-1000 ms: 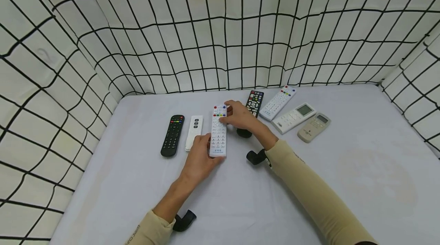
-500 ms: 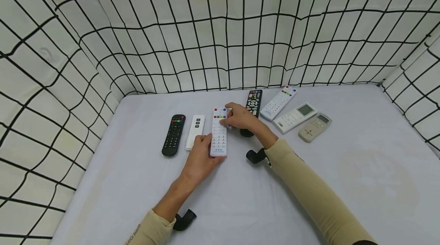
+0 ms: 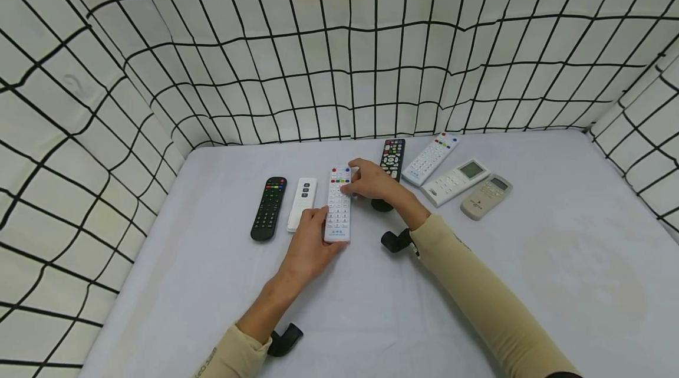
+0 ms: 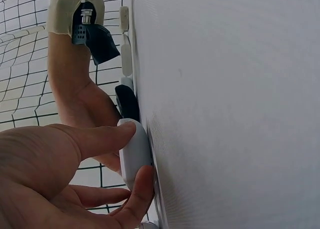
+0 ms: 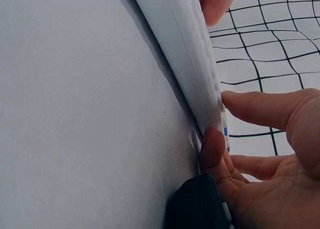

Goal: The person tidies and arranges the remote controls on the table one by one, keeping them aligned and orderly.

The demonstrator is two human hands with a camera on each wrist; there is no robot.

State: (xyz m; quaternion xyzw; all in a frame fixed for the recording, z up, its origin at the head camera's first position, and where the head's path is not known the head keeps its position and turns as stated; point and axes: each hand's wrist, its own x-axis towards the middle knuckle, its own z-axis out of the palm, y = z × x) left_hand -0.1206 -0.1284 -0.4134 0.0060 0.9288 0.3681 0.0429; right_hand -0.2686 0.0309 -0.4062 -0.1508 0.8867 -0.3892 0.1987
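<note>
A white remote control [image 3: 338,213] with rows of buttons and a few coloured ones near its far end lies lengthwise between both hands. My left hand [image 3: 307,245] grips its near end, thumb at the end edge and fingers along the left side. At the far end my right hand [image 3: 371,178] pinches it, with the thumb [image 5: 250,105] on the button face and a fingertip at the end. In the right wrist view the remote's underside is close over the cloth. Just left lies a slim white remote [image 3: 301,204]; a black remote [image 3: 391,157] is partly hidden behind the right hand.
Farther left rests a black remote [image 3: 268,208]. To the right are another white remote [image 3: 429,158], a white air-conditioner remote [image 3: 455,182] with a screen and a beige one [image 3: 485,196]. Black netting [image 3: 371,48] over white walls surrounds the white-covered table [image 3: 424,319].
The far end of the held white remote has dropped slightly toward the table, the right hand with it. The left hand has stayed nearly still.
</note>
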